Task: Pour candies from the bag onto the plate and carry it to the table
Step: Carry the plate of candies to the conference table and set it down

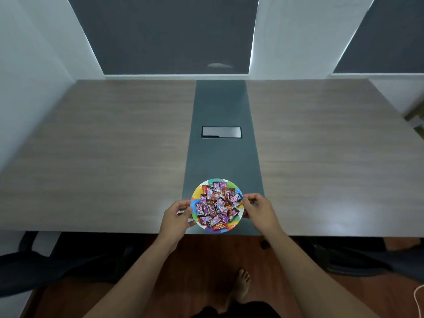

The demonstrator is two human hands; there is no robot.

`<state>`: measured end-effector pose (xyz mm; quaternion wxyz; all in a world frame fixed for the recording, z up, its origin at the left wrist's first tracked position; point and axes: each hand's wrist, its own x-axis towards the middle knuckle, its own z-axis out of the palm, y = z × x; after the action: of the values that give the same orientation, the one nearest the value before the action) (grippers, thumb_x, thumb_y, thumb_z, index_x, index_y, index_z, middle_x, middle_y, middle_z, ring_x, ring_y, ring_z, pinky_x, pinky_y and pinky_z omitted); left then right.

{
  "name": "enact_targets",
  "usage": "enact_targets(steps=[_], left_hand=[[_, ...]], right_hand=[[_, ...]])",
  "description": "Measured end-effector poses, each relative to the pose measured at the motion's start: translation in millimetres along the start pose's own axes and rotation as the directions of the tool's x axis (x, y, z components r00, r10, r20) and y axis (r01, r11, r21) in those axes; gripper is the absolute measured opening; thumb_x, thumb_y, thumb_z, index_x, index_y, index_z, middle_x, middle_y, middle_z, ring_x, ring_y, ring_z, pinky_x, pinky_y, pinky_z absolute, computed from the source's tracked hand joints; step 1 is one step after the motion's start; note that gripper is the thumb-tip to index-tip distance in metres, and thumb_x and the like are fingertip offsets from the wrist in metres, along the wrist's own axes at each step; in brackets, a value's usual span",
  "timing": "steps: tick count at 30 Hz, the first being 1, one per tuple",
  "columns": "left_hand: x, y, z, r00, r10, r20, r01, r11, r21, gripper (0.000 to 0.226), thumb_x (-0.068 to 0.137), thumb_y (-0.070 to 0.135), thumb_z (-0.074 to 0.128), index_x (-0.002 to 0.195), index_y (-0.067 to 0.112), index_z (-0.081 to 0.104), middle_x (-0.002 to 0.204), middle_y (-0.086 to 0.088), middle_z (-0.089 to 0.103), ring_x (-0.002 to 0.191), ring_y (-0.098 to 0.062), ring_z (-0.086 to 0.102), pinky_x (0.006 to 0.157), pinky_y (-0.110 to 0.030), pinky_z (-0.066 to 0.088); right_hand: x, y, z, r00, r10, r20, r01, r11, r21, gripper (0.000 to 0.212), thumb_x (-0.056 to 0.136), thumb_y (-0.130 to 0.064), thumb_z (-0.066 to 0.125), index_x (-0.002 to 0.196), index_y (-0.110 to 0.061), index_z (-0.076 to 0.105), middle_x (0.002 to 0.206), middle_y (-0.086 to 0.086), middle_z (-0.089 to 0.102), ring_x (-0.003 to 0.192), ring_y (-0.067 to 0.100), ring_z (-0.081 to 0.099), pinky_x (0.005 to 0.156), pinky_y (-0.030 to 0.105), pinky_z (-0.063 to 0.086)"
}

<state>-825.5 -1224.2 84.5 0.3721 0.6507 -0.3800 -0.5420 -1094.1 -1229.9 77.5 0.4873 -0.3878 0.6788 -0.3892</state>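
A round plate (pixel 198 191) with a rainbow-coloured rim sits at the near edge of the table, on its dark centre strip. Several wrapped candies (pixel 216 204), mostly purple, pink and red, are heaped on it. My left hand (pixel 176 215) grips the plate's left rim, thumb on top. My right hand (pixel 258 208) grips the right rim the same way. No candy bag is in view.
The long wooden table (pixel 103 145) has a dark centre strip with a closed cable hatch (pixel 221 132). Dark office chairs (pixel 46 269) stand under the near edge on both sides. My bare foot (pixel 241 285) is on the brown floor. Walls and dark blinds lie beyond.
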Motion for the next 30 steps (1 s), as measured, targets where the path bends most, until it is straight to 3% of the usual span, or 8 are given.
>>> enact_targets(steps=[6,10,14,19,25,30], left_hand=[[44,24,40,0.998,-0.026,-0.060,0.028,0.999,0.036,0.012,0.108,0.020,0.062,0.111,0.025,0.073,0.117,-0.002,0.075,0.103,-0.021,0.078,0.066,-0.020,0.066],[70,38,58,0.997,-0.042,-0.070,0.045,0.998,0.050,0.013,0.108,0.018,0.062,0.113,0.021,0.073,0.117,-0.007,0.075,0.107,-0.026,0.078,0.080,-0.035,0.070],[105,55,70,0.996,-0.050,-0.080,0.054,0.997,0.058,0.015,0.108,0.015,0.061,0.117,0.017,0.073,0.115,-0.008,0.075,0.104,-0.025,0.079,0.078,-0.033,0.068],[160,76,78,0.997,-0.044,-0.065,0.049,0.995,0.082,0.018,0.109,0.015,0.061,0.121,0.013,0.073,0.117,-0.009,0.074,0.105,-0.026,0.078,0.080,-0.034,0.068],[247,97,86,0.998,-0.054,-0.040,0.057,0.995,0.077,0.017,0.108,0.015,0.062,0.104,0.027,0.074,0.117,-0.009,0.075,0.103,-0.025,0.079,0.069,-0.024,0.066],[333,100,95,0.996,-0.087,-0.032,0.089,0.992,0.088,0.016,0.108,0.016,0.063,0.106,0.026,0.075,0.117,-0.009,0.075,0.100,-0.024,0.080,0.067,-0.022,0.067]], right_hand=[[63,-19,-26,0.998,0.005,0.062,-0.001,0.998,-0.060,0.012,0.107,-0.021,0.065,0.111,-0.011,0.069,0.108,0.008,0.078,0.080,0.016,0.082,0.070,0.034,0.070],[96,-26,-36,0.996,0.025,0.083,-0.019,0.997,-0.076,0.016,0.107,-0.022,0.065,0.115,-0.009,0.068,0.108,0.008,0.078,0.092,0.026,0.083,0.081,0.047,0.071],[131,-38,-38,0.996,0.032,0.080,-0.026,0.997,-0.072,0.013,0.106,-0.024,0.066,0.112,-0.012,0.069,0.107,0.007,0.079,0.089,0.021,0.083,0.075,0.037,0.070],[184,-52,-31,0.997,0.044,0.062,-0.040,0.997,-0.070,0.011,0.106,-0.023,0.066,0.110,-0.013,0.070,0.104,0.006,0.080,0.084,0.019,0.083,0.073,0.036,0.071],[264,-61,-12,0.996,0.088,0.033,-0.085,0.993,-0.080,0.008,0.105,-0.024,0.068,0.107,-0.016,0.069,0.104,0.006,0.080,0.080,0.018,0.083,0.072,0.041,0.071],[340,-58,12,0.991,0.130,0.017,-0.128,0.988,-0.092,0.011,0.106,-0.028,0.067,0.109,-0.017,0.067,0.106,0.006,0.080,0.077,0.009,0.082,0.064,0.027,0.068]])
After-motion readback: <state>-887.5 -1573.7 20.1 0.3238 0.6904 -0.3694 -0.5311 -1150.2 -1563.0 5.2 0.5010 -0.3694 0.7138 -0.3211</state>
